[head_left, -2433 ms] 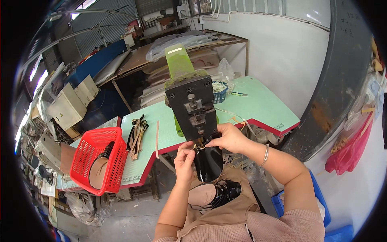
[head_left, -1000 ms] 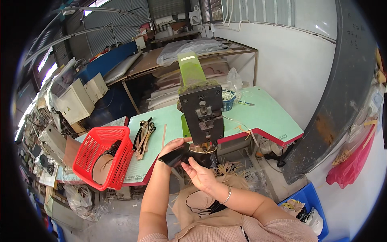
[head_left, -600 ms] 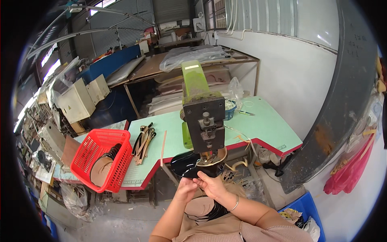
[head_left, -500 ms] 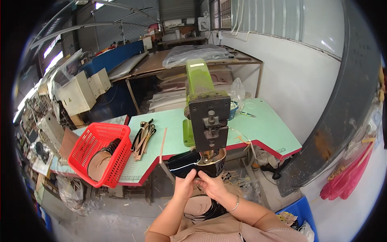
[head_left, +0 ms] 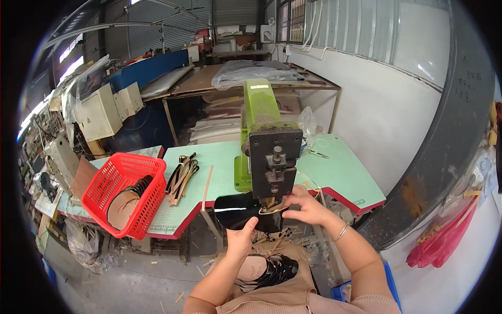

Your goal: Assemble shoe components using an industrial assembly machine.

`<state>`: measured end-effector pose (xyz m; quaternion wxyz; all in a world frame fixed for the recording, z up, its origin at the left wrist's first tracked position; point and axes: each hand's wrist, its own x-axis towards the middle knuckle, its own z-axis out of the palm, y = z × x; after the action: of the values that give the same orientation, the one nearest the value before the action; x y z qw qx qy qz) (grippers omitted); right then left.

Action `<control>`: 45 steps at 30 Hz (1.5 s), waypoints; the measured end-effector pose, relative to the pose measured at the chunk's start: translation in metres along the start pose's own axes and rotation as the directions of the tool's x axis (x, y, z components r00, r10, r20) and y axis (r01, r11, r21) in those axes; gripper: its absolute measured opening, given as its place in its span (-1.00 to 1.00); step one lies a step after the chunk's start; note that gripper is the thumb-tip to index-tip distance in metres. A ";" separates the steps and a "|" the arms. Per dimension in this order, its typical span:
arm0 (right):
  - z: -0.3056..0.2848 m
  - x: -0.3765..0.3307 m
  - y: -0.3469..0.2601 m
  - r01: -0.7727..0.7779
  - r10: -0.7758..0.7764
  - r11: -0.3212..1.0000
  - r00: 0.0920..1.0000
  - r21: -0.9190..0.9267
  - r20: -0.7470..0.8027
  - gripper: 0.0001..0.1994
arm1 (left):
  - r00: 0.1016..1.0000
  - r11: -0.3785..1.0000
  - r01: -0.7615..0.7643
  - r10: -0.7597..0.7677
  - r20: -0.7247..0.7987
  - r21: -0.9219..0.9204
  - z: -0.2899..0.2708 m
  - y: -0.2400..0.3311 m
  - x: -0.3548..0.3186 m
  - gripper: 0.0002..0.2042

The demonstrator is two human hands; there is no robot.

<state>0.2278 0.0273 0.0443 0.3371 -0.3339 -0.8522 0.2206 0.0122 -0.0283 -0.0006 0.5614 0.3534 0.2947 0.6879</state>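
Note:
A glossy black shoe upper [head_left: 236, 210] with a beige inner side lies under the head of a green sewing-type machine [head_left: 260, 107]. My left hand [head_left: 240, 239] grips its near edge, thumb on top and fingers hidden beneath. At the right side of the machine's foot, my right hand [head_left: 309, 208] holds the upper's right part, thumb toward me and fingers behind; its exact grip is partly hidden. More black and beige uppers [head_left: 280, 269] rest on my lap.
A red plastic basket [head_left: 149, 209] holding similar pieces stands left on the green tabletop [head_left: 340, 167]. Beside it lie a bundle of black and beige strips [head_left: 180, 180] and one thin strip [head_left: 208, 183]. Small snips [head_left: 319, 154] lie behind the machine. A grey pillar [head_left: 418, 193] rises at right.
My right hand has parted from the left and moved right and up beside the machine's foot. The upper has turned and lies flatter. My left hand stays at its near edge.

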 end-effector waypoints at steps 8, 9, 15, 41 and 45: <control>-0.021 0.019 -0.004 0.030 -0.030 0.999 0.999 0.024 0.013 -0.76 | 0.995 0.987 0.098 -0.094 0.032 -0.129 0.011 0.009 -0.007 -0.63; -0.019 0.020 -0.004 0.050 -0.050 0.999 0.999 0.021 0.013 -0.76 | 0.993 0.985 0.111 -0.106 0.046 -0.129 0.007 0.011 -0.005 -0.62; -0.005 0.021 -0.032 -0.139 0.131 0.969 0.990 0.206 0.056 -0.75 | 0.986 0.976 0.144 -0.128 0.108 -0.161 -0.014 0.024 0.009 -0.64; 0.120 -0.027 -0.021 -0.356 0.541 0.422 0.837 0.834 0.083 -0.83 | 0.989 1.000 0.013 -0.014 -0.145 -0.010 -0.117 -0.013 -0.028 -0.47; 0.145 -0.042 -0.005 -0.489 0.544 0.287 0.791 0.824 0.280 -0.83 | 0.914 0.683 -0.263 0.403 -0.051 0.681 -0.127 0.015 -0.041 -0.03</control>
<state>0.1442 -0.0283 -0.0682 0.3905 -0.3787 -0.4553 0.7048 -0.0952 -0.0727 -0.0683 0.2326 0.5069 0.5028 0.6604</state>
